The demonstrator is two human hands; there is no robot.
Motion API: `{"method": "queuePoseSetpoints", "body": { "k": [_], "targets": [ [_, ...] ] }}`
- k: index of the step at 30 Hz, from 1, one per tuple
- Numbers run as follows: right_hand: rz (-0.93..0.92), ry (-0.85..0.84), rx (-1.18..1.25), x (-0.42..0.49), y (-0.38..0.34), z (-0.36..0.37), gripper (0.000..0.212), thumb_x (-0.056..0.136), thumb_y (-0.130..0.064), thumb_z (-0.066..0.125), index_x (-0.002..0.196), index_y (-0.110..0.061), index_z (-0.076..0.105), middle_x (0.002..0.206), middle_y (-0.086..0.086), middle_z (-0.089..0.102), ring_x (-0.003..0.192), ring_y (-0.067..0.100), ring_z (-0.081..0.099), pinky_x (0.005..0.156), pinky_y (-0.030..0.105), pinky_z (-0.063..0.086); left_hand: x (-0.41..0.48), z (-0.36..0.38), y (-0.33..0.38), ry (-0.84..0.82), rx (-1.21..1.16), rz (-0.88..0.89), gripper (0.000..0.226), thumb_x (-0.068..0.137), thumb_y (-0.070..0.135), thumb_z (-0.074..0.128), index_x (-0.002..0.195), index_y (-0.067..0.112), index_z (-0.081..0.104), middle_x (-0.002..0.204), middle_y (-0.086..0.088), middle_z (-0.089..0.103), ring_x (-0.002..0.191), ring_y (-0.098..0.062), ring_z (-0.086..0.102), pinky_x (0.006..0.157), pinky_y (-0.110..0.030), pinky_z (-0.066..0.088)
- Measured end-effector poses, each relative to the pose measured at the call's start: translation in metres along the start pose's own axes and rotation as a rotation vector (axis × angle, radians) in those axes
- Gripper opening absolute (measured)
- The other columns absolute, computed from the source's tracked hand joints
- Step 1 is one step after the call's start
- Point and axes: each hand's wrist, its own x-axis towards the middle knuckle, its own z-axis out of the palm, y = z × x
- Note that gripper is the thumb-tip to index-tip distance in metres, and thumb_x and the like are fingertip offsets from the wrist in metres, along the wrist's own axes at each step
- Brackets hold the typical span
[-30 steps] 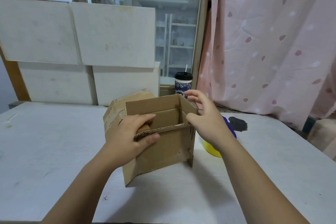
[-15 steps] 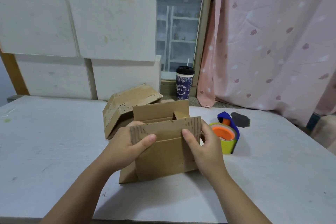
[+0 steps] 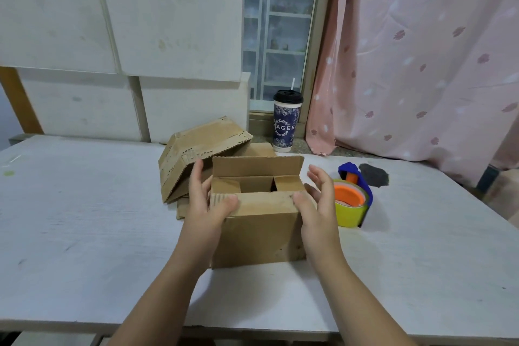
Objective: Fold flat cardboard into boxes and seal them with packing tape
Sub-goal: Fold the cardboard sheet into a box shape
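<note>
A small brown cardboard box (image 3: pixel 258 233) stands on the white table (image 3: pixel 84 205) in front of me. Its two side flaps are folded inward, its near flap lies almost flat, and its far flap stands upright. My left hand (image 3: pixel 202 205) is at the box's left top corner, thumb pressing the near flap, fingers straight along the side. My right hand (image 3: pixel 317 205) mirrors it at the right corner, thumb on the flap, fingers spread and off the box. A packing tape dispenser (image 3: pixel 351 205) with a yellow roll, orange core and blue handle sits just right of the box.
More folded cardboard (image 3: pixel 196 146) lies behind the box to the left. A lidded drink cup (image 3: pixel 287 121) stands at the table's back edge. White boards (image 3: pixel 168 22) lean against the back, a pink curtain (image 3: pixel 421 64) hangs on the right, and a dark patch (image 3: pixel 373 174) marks the table.
The near flap, held upright half a second ago, is now pressed down over the inward side flaps. Both hands shifted to the box's top corners, and my fingers straightened.
</note>
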Motion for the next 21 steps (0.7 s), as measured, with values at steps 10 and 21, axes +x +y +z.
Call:
{"method": "queuePoseSetpoints", "body": {
  "k": [10,21],
  "targets": [
    [-0.12,-0.091,0.084,0.005,-0.048,0.001,0.015,0.087,-0.035,0.053,0.081,-0.032,0.066,0.087,-0.026,0.063,0.107,0.011,0.053,0.088,0.019,0.038,0.0,0.002,0.035,0.082,0.076,0.288,0.026,0.085,0.037,0.048,0.072,0.029,0.069,0.125,0.015,0.054,0.128,-0.006,0.042,0.104,-0.027,0.03],
    [-0.792,-0.036,-0.248,0.009,-0.065,-0.002,0.013,0.088,-0.018,0.053,0.088,-0.017,0.066,0.139,0.002,0.047,0.132,0.018,0.042,0.105,0.04,0.037,0.011,-0.008,0.068,-0.245,-0.416,-0.429,0.069,0.067,0.072,0.048,0.127,0.039,0.053,0.122,0.002,0.065,0.108,-0.031,0.063,0.086,-0.06,0.049]
  ]
}}
